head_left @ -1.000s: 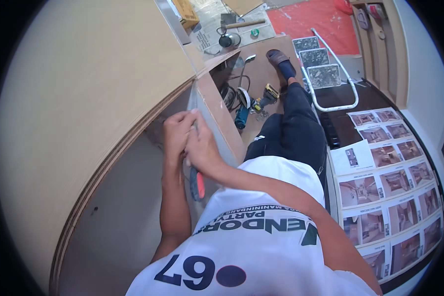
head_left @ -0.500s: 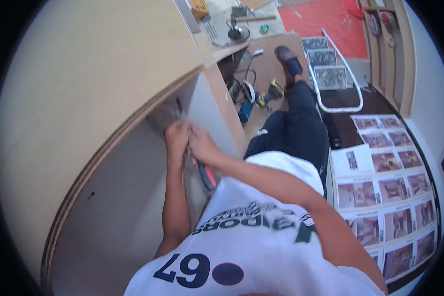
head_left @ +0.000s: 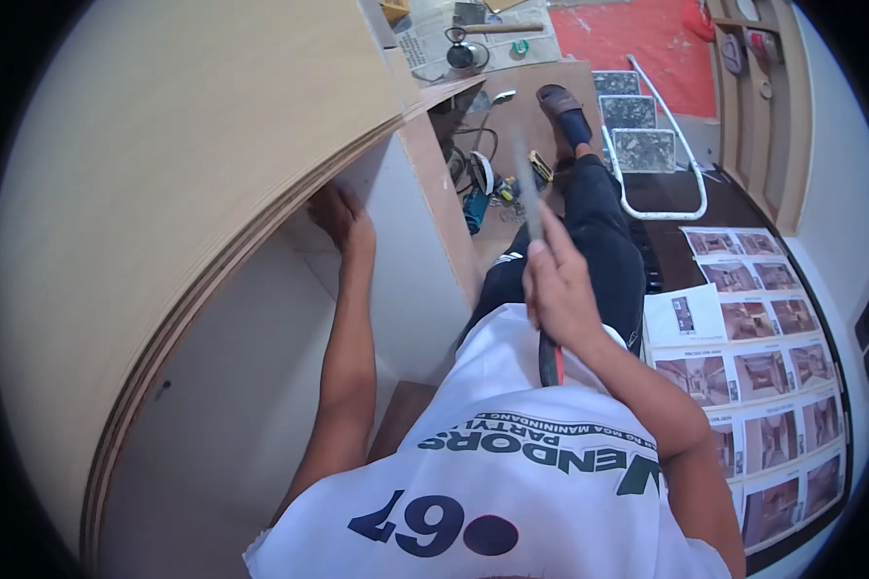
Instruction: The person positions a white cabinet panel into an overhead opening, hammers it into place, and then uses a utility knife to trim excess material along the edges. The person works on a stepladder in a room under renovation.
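My left hand (head_left: 342, 220) reaches into the white-lined cabinet (head_left: 261, 386), near its far inner corner under the wooden edge. Its fingers look stretched out against the inside, partly shaded, with nothing visible in them. My right hand (head_left: 562, 288) is closed around what looks like a hand file (head_left: 528, 183), raised in front of my dark trousers. The file's narrow grey blade points away from me, smeared by motion. Its black-and-red handle (head_left: 550, 362) sticks out below the hand, close to my white shirt.
A large pale plywood panel (head_left: 164, 145) curves along the left. Power tools (head_left: 478, 198) and cables lie beyond the cabinet's side wall. At right are a folding step stool (head_left: 647, 150) and sheets of printed pictures (head_left: 763, 372). A wooden-handled hammer (head_left: 492, 29) lies on newspaper.
My right hand has drawn away from the left and out of the cabinet, swinging right with the file. My left hand stays inside, slightly farther in, its fingers now apart from the tool.
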A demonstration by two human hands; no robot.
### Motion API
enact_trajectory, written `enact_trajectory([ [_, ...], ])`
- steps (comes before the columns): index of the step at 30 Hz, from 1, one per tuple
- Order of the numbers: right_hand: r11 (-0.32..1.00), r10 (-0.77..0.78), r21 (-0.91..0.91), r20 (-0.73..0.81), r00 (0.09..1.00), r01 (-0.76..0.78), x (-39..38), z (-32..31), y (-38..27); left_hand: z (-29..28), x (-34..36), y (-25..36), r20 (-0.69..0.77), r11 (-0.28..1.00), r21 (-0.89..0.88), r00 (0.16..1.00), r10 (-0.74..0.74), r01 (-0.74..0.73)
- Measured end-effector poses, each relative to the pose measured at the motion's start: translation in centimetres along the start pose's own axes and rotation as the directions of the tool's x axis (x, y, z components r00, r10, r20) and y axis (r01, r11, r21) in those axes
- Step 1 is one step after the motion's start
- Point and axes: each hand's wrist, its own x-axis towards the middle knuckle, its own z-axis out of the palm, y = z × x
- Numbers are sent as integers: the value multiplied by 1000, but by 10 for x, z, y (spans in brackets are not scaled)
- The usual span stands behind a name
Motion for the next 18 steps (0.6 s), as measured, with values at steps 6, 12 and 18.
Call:
enact_trajectory([
  [6,965,-91,210,-290,953,156,33,-14,41,54,-32,74,55,958,-28,956,287,-286],
  [12,975,-85,187,-167,982,116,31,0,44,26,-51,103,9,782,-73,784,621,-619],
  [18,971,-138,188,-57,989,146,52,10,47,-25,-24,42,-191,943,-282,974,123,-175],
])
